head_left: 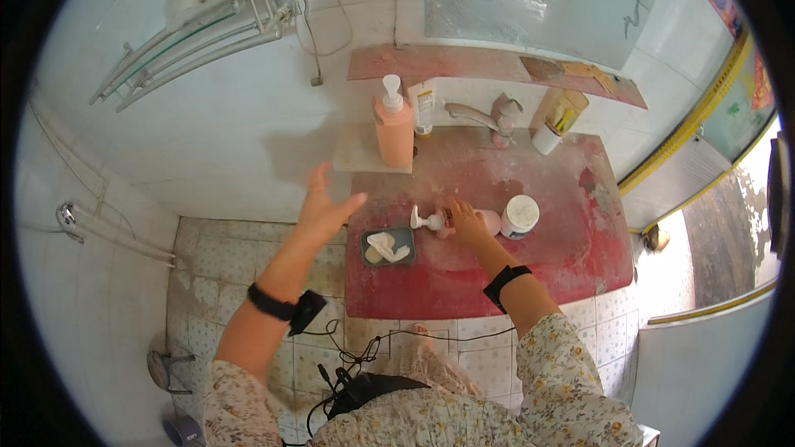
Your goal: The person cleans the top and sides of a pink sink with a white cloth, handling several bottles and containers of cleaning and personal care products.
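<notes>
My left hand hangs in the air beside the left edge of the red countertop, fingers spread and holding nothing. Over the counter, my right hand is closed around a pink pump bottle with a white pump head. The bottle's head points left; it is tilted or on its side, I cannot tell which. Just right of it stands a white lidded jar. A grey-green soap dish with several whitish soap pieces lies near the counter's left edge.
At the back left stands an orange pump bottle beside a white tube. A faucet and a white cup are along the back, under a reddish shelf. Cables hang before my body.
</notes>
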Motion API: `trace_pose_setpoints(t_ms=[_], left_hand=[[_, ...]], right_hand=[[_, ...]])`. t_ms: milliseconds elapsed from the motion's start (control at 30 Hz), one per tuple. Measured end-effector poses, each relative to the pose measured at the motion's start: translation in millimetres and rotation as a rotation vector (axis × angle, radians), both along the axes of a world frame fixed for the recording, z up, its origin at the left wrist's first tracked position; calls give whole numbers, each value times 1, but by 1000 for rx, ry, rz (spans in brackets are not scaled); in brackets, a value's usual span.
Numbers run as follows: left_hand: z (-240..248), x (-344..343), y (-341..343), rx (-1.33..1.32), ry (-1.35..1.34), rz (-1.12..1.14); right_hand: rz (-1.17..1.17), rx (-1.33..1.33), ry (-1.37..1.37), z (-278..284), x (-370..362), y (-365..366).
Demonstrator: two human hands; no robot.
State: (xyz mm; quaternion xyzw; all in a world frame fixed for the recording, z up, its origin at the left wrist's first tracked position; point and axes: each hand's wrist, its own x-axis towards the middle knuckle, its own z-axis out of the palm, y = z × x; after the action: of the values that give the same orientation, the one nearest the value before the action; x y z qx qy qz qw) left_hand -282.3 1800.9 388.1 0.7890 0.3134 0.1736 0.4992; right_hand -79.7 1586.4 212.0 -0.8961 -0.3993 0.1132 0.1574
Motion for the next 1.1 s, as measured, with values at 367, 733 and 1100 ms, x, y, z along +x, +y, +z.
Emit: trace_pose_setpoints(t_ms=[367, 733, 1100], left_hand=[[-22, 165, -21, 321, -236, 228], [-30, 181, -18, 168, -261, 406], [-10, 162, -26, 335, -384, 285]], right_hand=[[-8, 263, -12, 27, 27, -11], [-197, 840, 297, 71, 29, -62], [-420, 1198, 462, 123, -9, -124]])
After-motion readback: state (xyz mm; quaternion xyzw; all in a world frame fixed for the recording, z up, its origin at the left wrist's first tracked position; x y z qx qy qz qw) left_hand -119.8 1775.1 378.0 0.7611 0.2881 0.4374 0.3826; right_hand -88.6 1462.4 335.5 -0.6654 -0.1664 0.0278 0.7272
